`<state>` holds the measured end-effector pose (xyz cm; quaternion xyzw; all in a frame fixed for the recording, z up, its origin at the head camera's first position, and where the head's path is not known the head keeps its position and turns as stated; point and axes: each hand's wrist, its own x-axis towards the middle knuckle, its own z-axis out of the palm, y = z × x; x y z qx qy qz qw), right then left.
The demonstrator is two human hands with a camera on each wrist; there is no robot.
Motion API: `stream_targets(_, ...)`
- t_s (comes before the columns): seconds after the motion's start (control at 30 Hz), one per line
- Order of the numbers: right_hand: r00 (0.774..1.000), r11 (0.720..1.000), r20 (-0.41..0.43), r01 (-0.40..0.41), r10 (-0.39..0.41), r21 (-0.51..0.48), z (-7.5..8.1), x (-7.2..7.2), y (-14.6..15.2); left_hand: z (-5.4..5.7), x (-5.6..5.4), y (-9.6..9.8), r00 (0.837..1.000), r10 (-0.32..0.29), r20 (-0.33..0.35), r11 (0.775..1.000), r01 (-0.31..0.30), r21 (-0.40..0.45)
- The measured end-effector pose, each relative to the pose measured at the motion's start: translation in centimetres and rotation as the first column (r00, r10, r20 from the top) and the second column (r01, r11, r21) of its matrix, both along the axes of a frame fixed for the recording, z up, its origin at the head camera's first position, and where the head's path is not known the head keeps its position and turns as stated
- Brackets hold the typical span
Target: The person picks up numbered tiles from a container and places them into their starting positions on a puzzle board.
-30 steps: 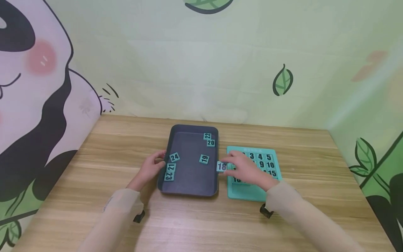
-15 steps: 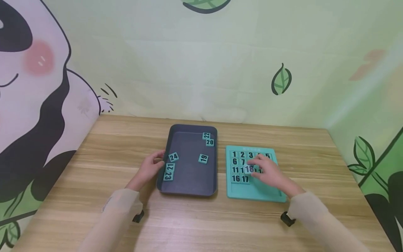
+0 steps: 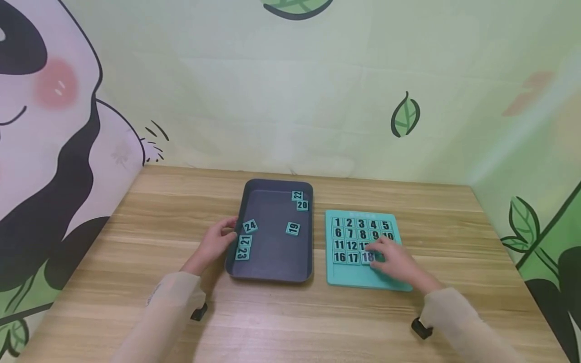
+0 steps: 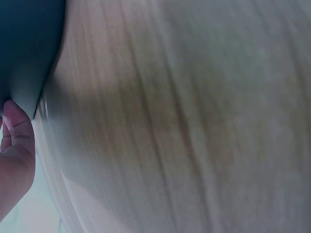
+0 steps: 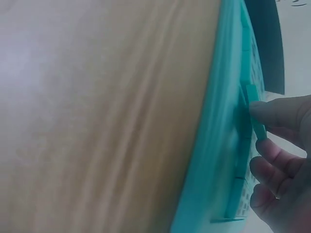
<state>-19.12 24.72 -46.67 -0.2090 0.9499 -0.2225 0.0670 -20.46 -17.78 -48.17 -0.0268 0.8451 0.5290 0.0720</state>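
Observation:
My right hand (image 3: 396,262) pinches the number tile 18 (image 3: 367,257) between thumb and finger, over the fourth row of the teal number board (image 3: 358,280), just right of tile 17. From the side, the right wrist view has this tile (image 5: 255,110) tilted, one edge raised above the board's tiles. Rows 1 to 15 sit above, partly covered by the fingers. At the left, my left hand (image 3: 215,244) holds the left rim of the dark tray (image 3: 277,275), with the thumb (image 4: 17,119) against its outer wall; other fingertips are hidden.
Inside the tray lie several loose tiles: 19 (image 3: 293,228), 20 (image 3: 302,205) and 22 (image 3: 297,195) toward the right, 24 (image 3: 250,226), 21 (image 3: 245,241) and 23 (image 3: 242,253) along the left wall. A wooden table (image 3: 281,322) carries both; a printed wall (image 3: 281,111) stands behind.
My right hand has carried tile 18 from the tray's right edge rightward across the board, then down to the spot right of 17. My left hand stays at the tray.

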Motion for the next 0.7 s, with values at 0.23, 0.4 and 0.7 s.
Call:
stream_targets(0.23,0.999,0.998,-0.036,0.004,-0.002,0.056,-0.7,0.1,-0.3,-0.1,0.0,-0.1,1.000,0.002,0.004,1.000,-0.002,0.004)
stream_targets(0.4,0.998,0.997,-0.061,0.018,-0.013,0.082,-1.0,0.0,-0.3,-0.1,-0.1,-0.1,1.000,0.001,0.007,1.000,-0.001,0.009)
stream_targets(0.7,0.996,0.996,-0.088,0.002,0.006,0.094,-0.6,-0.1,-1.1,-0.4,-0.1,-0.1,1.000,-0.002,-0.012,1.000,0.003,0.012)
